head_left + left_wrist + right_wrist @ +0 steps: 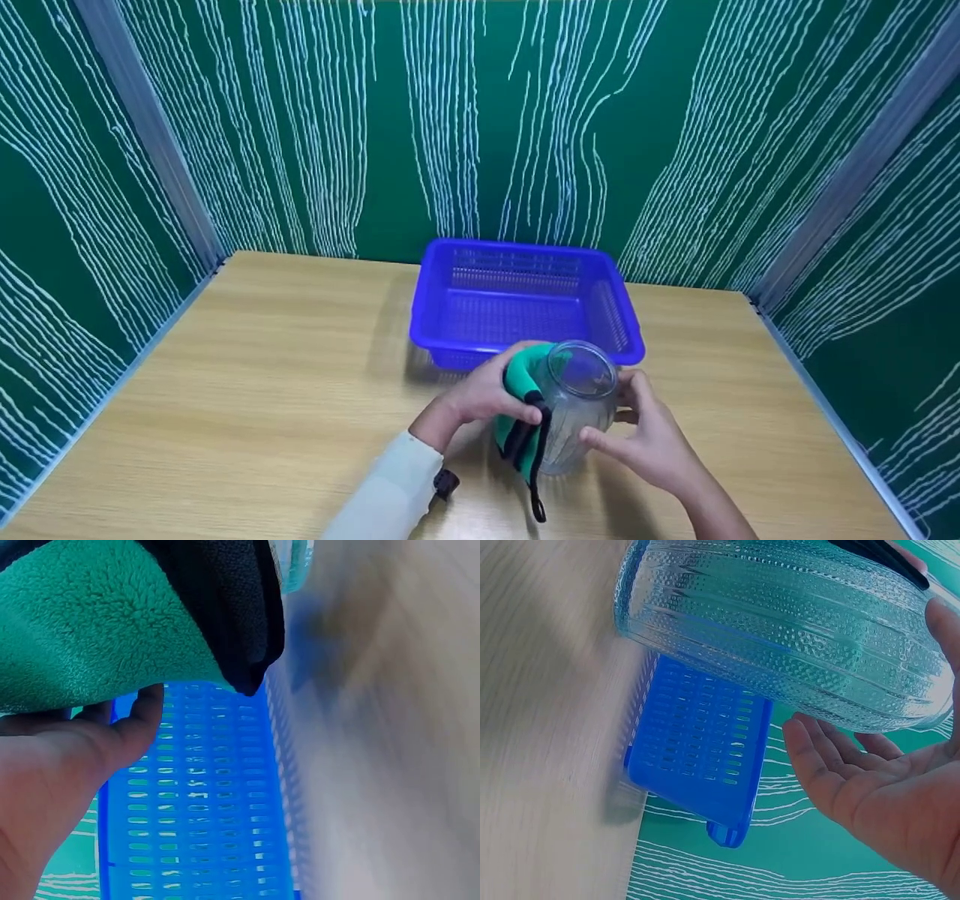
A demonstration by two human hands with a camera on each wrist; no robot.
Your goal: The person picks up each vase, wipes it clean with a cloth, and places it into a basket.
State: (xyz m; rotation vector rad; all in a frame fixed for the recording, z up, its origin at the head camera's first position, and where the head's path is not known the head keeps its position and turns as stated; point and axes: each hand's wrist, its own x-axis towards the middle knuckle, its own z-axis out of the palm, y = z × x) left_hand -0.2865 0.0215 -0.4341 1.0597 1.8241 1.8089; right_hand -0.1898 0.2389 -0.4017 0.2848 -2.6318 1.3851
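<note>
A clear glass jar with a textured, ribbed side has its open mouth facing up in the head view. My left hand grips a green fleece cloth with black edging and a small hanging loop, its thumb over the front. The cloth is bunched against the jar's left side. My right hand is round the jar's right side, thumb at the glass near the mouth and fingers close along the other side. In the head view the jar partly hides the right fingers.
Behind the hands, a blue slotted plastic basket sits on the wooden table near the back wall. Green panels with wavy white lines enclose the table at the back and both sides. A small black object shows beside the left sleeve.
</note>
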